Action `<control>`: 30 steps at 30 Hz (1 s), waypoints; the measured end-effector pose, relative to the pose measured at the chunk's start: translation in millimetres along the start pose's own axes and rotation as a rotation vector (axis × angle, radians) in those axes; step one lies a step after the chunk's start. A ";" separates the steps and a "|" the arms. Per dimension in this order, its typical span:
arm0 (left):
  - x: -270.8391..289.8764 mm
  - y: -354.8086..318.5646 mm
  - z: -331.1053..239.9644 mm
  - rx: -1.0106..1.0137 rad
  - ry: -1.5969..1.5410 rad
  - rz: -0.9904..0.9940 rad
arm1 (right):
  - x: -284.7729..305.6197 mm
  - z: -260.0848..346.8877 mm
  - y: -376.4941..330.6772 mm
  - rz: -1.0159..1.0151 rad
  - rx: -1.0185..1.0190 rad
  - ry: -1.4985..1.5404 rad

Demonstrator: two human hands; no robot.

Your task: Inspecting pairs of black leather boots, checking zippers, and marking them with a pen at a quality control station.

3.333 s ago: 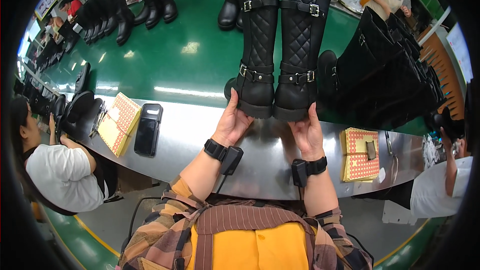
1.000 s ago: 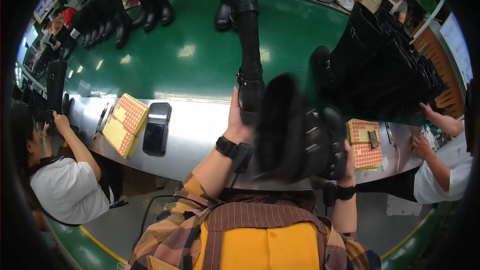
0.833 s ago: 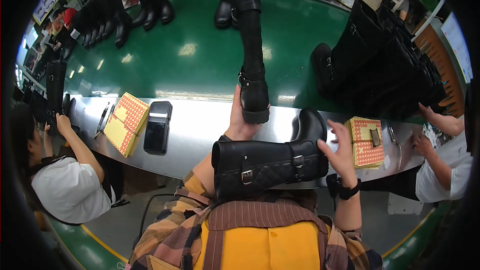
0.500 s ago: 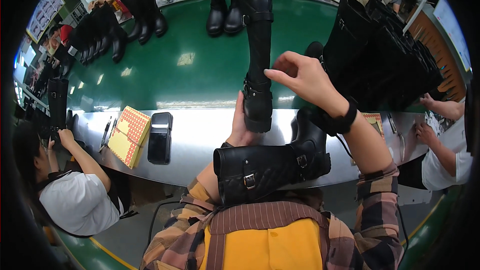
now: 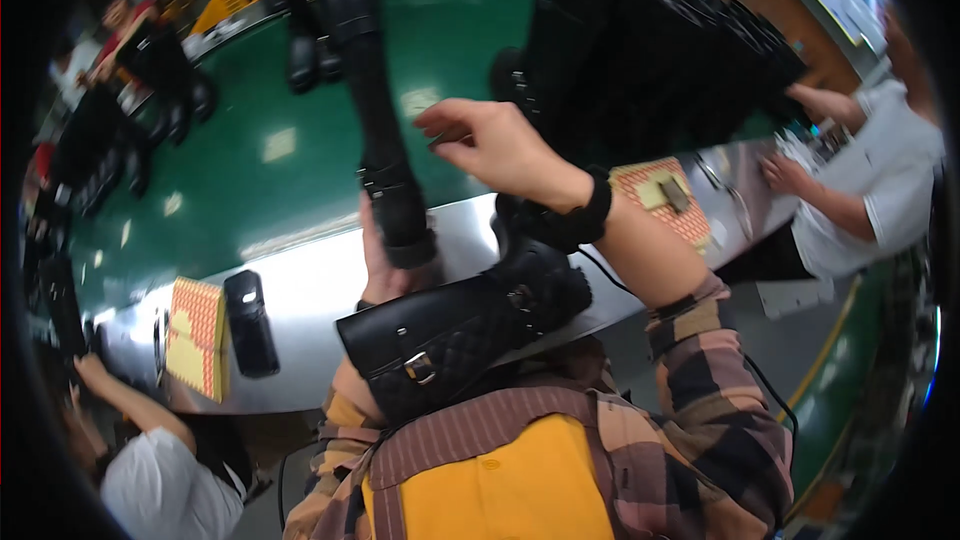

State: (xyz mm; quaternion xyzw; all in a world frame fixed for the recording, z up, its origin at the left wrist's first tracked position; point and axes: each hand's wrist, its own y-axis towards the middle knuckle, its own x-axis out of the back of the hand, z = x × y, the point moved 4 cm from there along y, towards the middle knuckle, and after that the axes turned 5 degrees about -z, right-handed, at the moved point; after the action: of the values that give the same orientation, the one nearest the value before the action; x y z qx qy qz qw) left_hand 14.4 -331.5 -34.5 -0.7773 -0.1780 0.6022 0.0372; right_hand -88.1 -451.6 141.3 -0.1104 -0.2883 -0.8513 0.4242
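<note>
Across the lap, at about 6 o'clock from the upright boot, a tall black quilted boot [image 5: 462,325] is laid on its side, shaft toward 8 o'clock, buckle strap showing, foot end resting at the steel table edge [image 5: 310,285]. It is judged moderately heavy at the sole and soft in the shaft — likely to flop if lifted by the top; a grip at the ankle or heel, where stiffness is greatest, is advised. The smooth leather may be somewhat slippery.

Its mate, the upright boot [image 5: 385,140], stands at 12 o'clock on the table edge; the left hand [image 5: 385,265] is wrapped behind its foot, fingers seemingly closed on it, though partly hidden. The right hand [image 5: 495,145] is raised at 1 o'clock, clear of both boots, fingers curled together, nothing seen held.

Farther out: a green conveyor belt [image 5: 270,170], more black boots [image 5: 660,50] at 2 o'clock, a patterned box [image 5: 195,335] and a dark handheld device [image 5: 250,325] at 9 o'clock, co-workers at both sides.
</note>
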 end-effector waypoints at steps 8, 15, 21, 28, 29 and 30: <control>4.2 -4.2 -4.5 -0.025 -0.018 -0.076 | 149.6 -38.1 -141.2 -0.431 -0.377 -0.543; 1.4 -5.5 -4.3 -0.027 -0.052 -0.099 | 207.3 -76.2 -203.2 -0.560 -0.557 -0.558; -3.0 -4.4 -3.7 -0.050 0.007 -0.140 | 166.5 -74.8 -175.7 -0.498 -0.330 -0.133; 2.8 -3.3 -6.3 -0.065 0.020 -0.050 | 174.1 -106.5 -192.2 -0.380 -0.610 -0.808; 3.4 -3.4 -6.5 -0.064 0.018 -0.041 | 173.9 -111.0 -195.3 -0.383 -0.617 -0.798; 3.4 -3.5 -6.2 -0.055 0.015 -0.025 | 173.1 -116.2 -198.1 -0.378 -0.658 -0.767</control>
State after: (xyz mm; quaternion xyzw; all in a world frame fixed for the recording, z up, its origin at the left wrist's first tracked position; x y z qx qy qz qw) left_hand 20.1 -326.1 -35.0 -0.7804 -0.2040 0.5906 0.0248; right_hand -343.8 -539.6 43.5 -0.4864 -0.1553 -0.8569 0.0710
